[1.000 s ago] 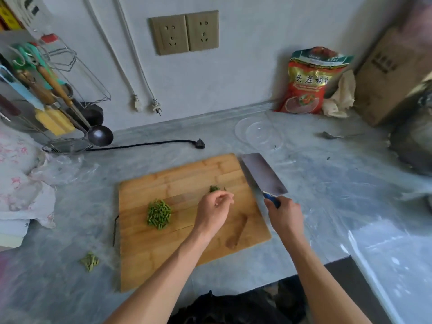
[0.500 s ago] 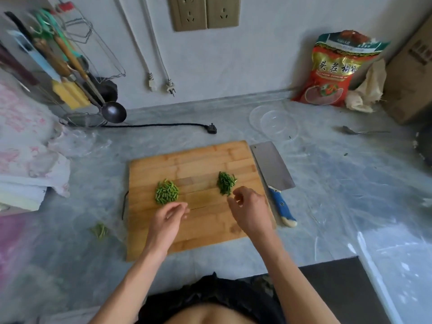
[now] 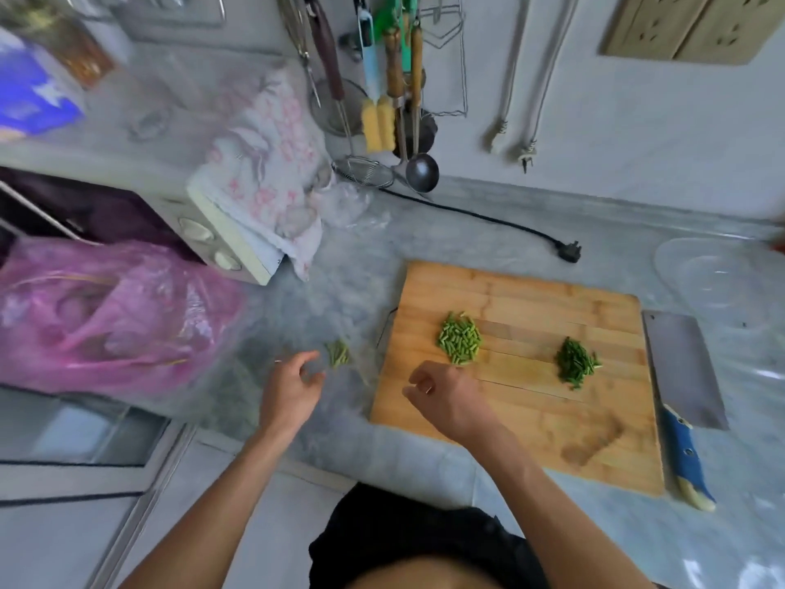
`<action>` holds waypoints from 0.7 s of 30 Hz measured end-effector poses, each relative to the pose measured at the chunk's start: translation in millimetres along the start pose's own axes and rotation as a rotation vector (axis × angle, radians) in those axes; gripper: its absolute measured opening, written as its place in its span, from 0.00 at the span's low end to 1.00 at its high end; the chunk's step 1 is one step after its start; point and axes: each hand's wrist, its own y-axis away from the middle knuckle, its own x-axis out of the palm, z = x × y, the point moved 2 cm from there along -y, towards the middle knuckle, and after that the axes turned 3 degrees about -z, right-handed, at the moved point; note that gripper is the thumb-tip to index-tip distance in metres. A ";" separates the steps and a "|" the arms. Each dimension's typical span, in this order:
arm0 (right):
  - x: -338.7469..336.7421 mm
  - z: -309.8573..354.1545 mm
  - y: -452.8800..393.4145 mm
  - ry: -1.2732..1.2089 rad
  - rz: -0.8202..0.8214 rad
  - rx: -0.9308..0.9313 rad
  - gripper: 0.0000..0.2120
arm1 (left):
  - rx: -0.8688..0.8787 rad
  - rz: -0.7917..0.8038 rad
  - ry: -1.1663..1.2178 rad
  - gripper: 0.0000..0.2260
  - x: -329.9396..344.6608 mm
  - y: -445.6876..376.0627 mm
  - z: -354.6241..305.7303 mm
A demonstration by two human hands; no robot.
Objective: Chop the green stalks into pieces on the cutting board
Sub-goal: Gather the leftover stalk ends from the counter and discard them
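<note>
Green stalks (image 3: 338, 353) lie on the counter, left of the board (image 3: 516, 435). Left hand (image 3: 291, 386) reaches for them, fingers loose, empty; right hand (image 3: 446, 397) loosely curled, empty. Next: grasp stalks, transfer to board, take knife (image 3: 684, 388).

Bare forearms, no sleeves — a black garment (image 3: 408, 542) at the waist.

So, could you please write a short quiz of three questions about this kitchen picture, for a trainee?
1. True or false: the right hand holds the cleaver.
2. How many green piles lie on the cutting board?
3. The left hand reaches toward: A) the ladle B) the green stalks on the counter C) the plug

Key: 1 false; 2 two; 3 B
</note>
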 end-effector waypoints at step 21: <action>70.7 56.6 -49.9 0.113 0.017 0.140 0.09 | 0.558 0.150 -0.523 0.11 0.1 -49.2 3.7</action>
